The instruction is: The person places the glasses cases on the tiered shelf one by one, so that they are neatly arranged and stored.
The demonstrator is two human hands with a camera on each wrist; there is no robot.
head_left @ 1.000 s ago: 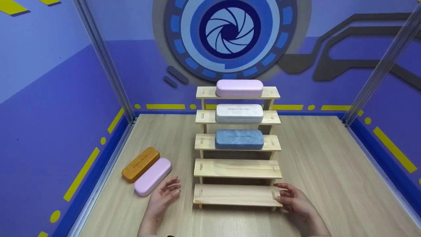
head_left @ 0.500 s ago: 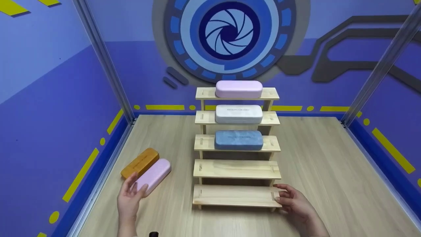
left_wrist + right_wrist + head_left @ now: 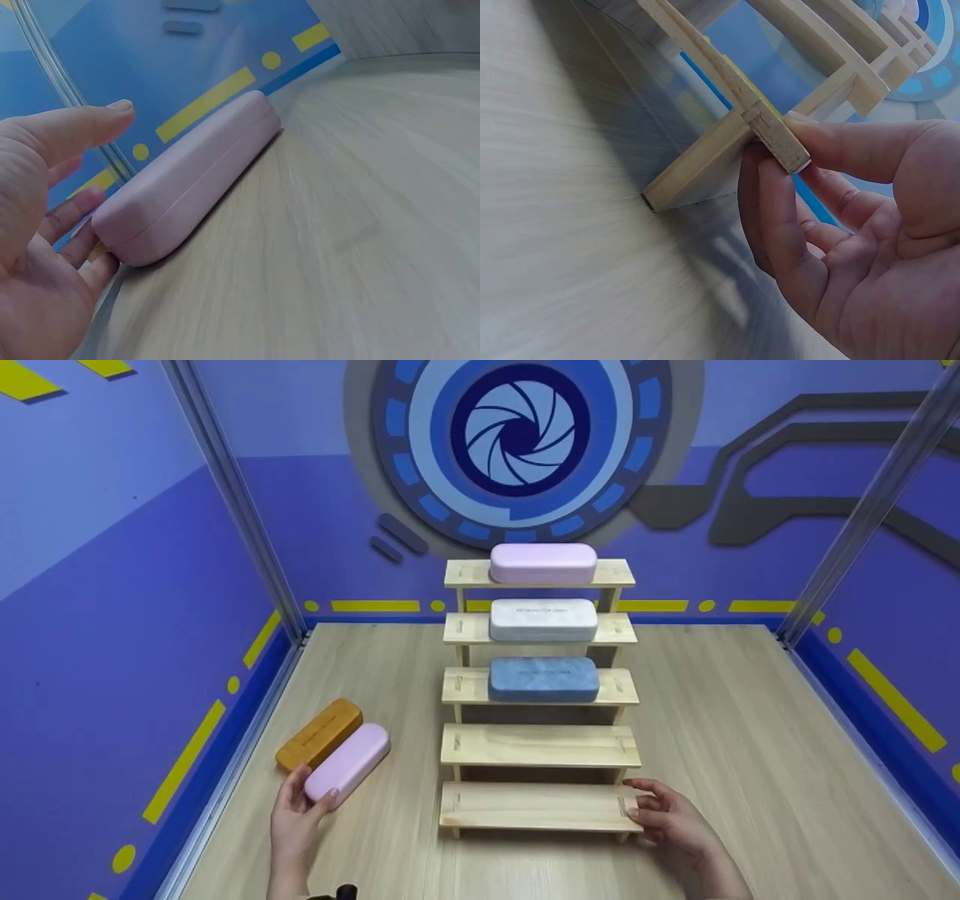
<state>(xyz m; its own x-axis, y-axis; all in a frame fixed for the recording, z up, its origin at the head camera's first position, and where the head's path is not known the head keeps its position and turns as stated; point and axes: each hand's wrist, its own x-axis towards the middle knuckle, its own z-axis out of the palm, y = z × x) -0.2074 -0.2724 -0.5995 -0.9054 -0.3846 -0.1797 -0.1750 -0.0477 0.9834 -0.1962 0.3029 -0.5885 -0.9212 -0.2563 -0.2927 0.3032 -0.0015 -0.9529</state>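
Note:
A pink glasses case [image 3: 347, 765] lies slantwise on the table, left of a stepped wooden display stand [image 3: 540, 806]. My left hand [image 3: 295, 819] is around its near end, fingers on the far side and thumb on the near side. In the left wrist view, fingers [image 3: 82, 244] sit right at the case's end, while the thumb is raised apart from it. My right hand [image 3: 675, 821] pinches the right end of the stand's lowest step between thumb and fingers, as the right wrist view shows. An orange-brown glasses case [image 3: 319, 735] lies alongside the pink one.
On the stand's upper steps sit a second pink case [image 3: 544, 562], a white case [image 3: 544, 619] and a blue case [image 3: 544, 679], one per step. Patterned blue-purple walls [image 3: 150, 660] enclose the table [image 3: 720, 697] on the left, back and right.
My left hand has moved left from beside the pink case, first over its near end, then down around that end. My right hand keeps its grip on the stand.

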